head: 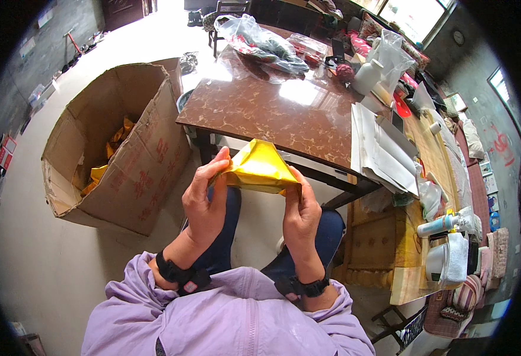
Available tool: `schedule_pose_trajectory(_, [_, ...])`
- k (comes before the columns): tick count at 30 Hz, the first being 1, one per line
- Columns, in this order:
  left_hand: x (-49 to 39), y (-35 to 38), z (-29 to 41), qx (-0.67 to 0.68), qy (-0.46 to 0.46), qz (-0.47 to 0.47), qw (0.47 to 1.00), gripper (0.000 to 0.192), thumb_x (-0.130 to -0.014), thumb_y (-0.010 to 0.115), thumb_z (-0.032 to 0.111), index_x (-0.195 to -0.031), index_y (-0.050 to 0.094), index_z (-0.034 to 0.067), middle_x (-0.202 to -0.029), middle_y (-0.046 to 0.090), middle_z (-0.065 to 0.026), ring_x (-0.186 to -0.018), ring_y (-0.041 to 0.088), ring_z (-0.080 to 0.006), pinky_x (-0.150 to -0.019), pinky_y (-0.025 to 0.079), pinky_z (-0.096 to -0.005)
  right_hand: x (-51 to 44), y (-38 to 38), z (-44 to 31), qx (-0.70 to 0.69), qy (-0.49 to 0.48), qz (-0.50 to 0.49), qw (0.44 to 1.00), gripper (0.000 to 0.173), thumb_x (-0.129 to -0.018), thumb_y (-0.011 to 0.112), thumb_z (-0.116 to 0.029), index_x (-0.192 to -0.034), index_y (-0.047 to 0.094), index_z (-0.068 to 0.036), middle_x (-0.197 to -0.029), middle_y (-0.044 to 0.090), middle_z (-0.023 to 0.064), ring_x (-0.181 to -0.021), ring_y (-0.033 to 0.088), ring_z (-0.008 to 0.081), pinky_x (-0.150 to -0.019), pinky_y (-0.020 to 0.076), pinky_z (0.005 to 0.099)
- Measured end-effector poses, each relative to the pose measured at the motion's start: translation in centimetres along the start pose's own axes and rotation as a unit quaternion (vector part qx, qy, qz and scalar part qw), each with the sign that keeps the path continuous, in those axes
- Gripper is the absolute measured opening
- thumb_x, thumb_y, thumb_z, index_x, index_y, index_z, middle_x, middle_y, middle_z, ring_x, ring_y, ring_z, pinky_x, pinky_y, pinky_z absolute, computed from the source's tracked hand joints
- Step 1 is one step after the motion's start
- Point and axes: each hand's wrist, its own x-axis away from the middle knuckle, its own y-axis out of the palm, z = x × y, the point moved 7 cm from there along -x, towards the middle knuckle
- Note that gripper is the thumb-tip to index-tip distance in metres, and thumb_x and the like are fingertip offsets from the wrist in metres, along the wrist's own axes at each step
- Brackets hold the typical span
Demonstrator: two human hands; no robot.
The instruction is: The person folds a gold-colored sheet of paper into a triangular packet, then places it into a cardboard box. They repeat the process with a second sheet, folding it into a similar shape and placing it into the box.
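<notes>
A folded piece of shiny gold paper or foil (260,165) is held up between my two hands, above my knees and just short of the brown table. My left hand (207,200) pinches its left corner between thumb and fingers. The right corner is gripped by my right hand (301,211) in the same way. The paper has a raised peak at the back and a flat folded band along the near edge. More gold folded pieces (96,174) lie inside a large cardboard box to my left, partly hidden by its wall.
The open cardboard box (153,167) stands on the floor at left. Ahead is a marble-patterned table (265,113) with plastic bags (265,49), a white bottle (368,76) and stacked white sheets (378,151). A wooden surface at right bears a spray bottle (438,225) and a white tub (436,262).
</notes>
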Motion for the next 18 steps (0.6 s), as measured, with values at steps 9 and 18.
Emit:
schedule_pose_trajectory(9, [1.0, 1.6, -1.4, -0.049, -0.091, -0.083, 0.991, 0.043, -0.103, 0.052, -0.008, -0.144, 0.056, 0.000, -0.131, 0.068, -0.0202, -0.122, 0.067, -0.0299, -0.107, 0.052, -0.0346, 0.2, 0.8, -0.3, 0.058, -0.066, 0.045, 0.995, 0.040, -0.107, 0.054, -0.005, -0.148, 0.055, -0.005, -0.135, 0.068, 0.0211, -0.121, 0.069, 0.0333, -0.098, 0.0558, 0.0387])
schedule_pose_trajectory(18, [1.8, 2.2, -1.7, -0.044, -0.098, -0.074, 0.991, 0.040, -0.107, 0.044, -0.004, -0.146, 0.053, 0.001, -0.144, 0.061, -0.0179, -0.135, 0.059, -0.0290, -0.117, 0.042, -0.0360, 0.2, 1.5, -0.2, 0.078, -0.043, 0.028, 0.996, 0.045, -0.105, 0.053, 0.001, -0.150, 0.053, -0.006, -0.137, 0.066, 0.0225, -0.122, 0.068, 0.0358, -0.100, 0.0540, 0.0388])
